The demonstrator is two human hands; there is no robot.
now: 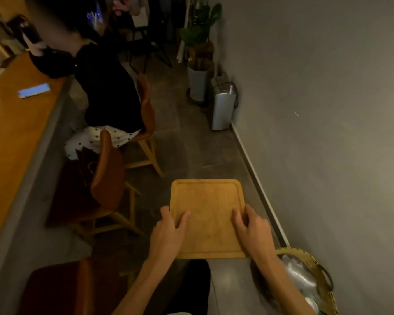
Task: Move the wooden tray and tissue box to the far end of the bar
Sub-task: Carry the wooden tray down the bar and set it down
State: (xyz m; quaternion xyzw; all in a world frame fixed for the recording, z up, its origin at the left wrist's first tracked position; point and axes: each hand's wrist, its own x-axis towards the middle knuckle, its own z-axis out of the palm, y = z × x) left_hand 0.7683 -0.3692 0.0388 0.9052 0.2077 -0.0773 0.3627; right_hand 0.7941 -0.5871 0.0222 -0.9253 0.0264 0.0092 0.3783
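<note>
wooden tray (pixel 207 214): stiff, probably light | left hand (pixel 168 233), right hand (pixel 251 228): each grasping a side edge | tissue box unseen

- Seated person (pixel 107 87): black top, white skirt with dark dots; on the far chair.
- Far chair (pixel 147 114): brown back, light wooden legs.
- Near chair (pixel 107 178): same make, just beside the far chair; dark item on its seat, too dim to identify.
- Third chair (pixel 55 289): brown seat, lower left corner.
- Phone (pixel 34 90): flat, screen lit, far left.
- Potted plant (pixel 198 80): white pot, broad green leaves, against the wall.
- White appliance (pixel 222 105): upright, just beside the pot, at the skirting.
- Woven basket (pixel 316 267): lower right, against the wall; shiny clear contents.
- Wall (pixel 316 110): plain grey.
- Floor (pixel 187 144): grey tile.
</note>
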